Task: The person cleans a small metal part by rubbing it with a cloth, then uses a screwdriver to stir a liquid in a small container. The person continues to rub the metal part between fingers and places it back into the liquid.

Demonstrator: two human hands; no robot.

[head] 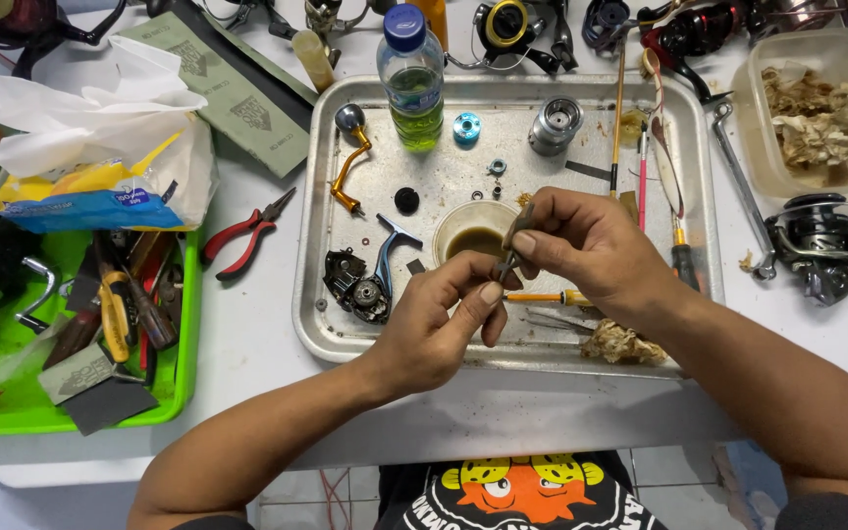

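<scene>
Pinching a tiny dark part (pixel 504 269) between left hand (pixel 434 319) fingertips, above the metal tray (pixel 314 294) near a small cup of brown liquid (pixel 473 236). Gripped tight in right hand (pixel 581 245): a slim grey-brown tool (pixel 520 228), tip meeting the part, too small for detail.

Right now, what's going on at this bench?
A person is working over a metal tray strewn with fishing reel parts. The right hand pinches a thin dark tool, its lower end meeting the fingertips of the left hand, which seem to pinch something too small to identify. Below the hands sits a small cup of brownish liquid; a reel body, a gold crank handle and a drink bottle also rest on the tray.
</scene>
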